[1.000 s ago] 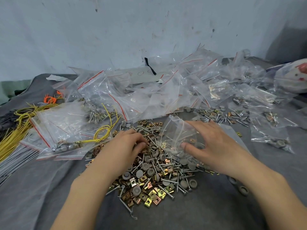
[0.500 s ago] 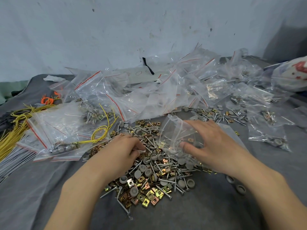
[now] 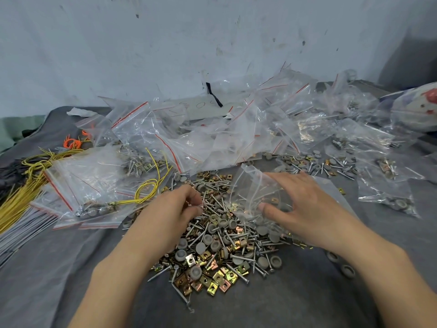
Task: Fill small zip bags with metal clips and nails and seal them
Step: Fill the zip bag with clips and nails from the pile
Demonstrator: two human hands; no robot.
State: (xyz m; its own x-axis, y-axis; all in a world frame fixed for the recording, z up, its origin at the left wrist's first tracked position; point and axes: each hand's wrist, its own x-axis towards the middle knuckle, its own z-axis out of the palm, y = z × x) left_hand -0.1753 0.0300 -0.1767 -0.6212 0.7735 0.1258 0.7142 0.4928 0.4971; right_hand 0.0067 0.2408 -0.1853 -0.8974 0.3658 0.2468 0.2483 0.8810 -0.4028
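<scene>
A loose heap of brass clips, steel nails and grey caps (image 3: 220, 247) lies on the grey cloth in front of me. My left hand (image 3: 170, 214) rests on the heap's left side, its fingertips pinching a nail or two. My right hand (image 3: 300, 209) grips a small clear zip bag (image 3: 250, 195) by its side, thumb in front, fingers behind. The bag stands with its mouth toward the left hand, and a few clips and caps show inside it.
Many clear zip bags with red seal lines (image 3: 189, 143) are piled behind the heap up to the wall. Filled bags (image 3: 89, 192) and yellow wire loops (image 3: 28, 183) lie at the left. More filled bags (image 3: 387, 195) and loose parts (image 3: 314, 164) sit at the right.
My left hand has drawn its fingers together on the heap and picked at the nails. The right hand and its bag have stayed in place.
</scene>
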